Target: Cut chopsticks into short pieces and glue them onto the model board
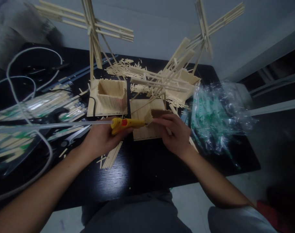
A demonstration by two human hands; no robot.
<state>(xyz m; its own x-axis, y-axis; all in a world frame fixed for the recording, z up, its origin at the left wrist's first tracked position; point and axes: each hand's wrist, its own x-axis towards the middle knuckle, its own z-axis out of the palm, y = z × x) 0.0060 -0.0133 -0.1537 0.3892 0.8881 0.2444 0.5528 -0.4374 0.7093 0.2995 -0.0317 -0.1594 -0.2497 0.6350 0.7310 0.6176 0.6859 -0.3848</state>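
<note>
My left hand (101,139) is closed around a yellow glue gun (124,124) with a clear glue stick trailing left. Its nozzle points right and touches a small panel of wooden sticks (157,114). My right hand (175,132) pinches that panel and holds it upright on a flat square base of sticks (142,131). Left of the base stands an open-topped box of sticks on its own base (112,94), with a tall stick windmill (91,24) rising behind it.
A black table (137,174) carries loose sticks (123,66), a second windmill frame (203,29) at the back right, crumpled plastic bags (215,116) on the right, packets of sticks (40,106), scissors (72,139) and a white cable (21,81) on the left.
</note>
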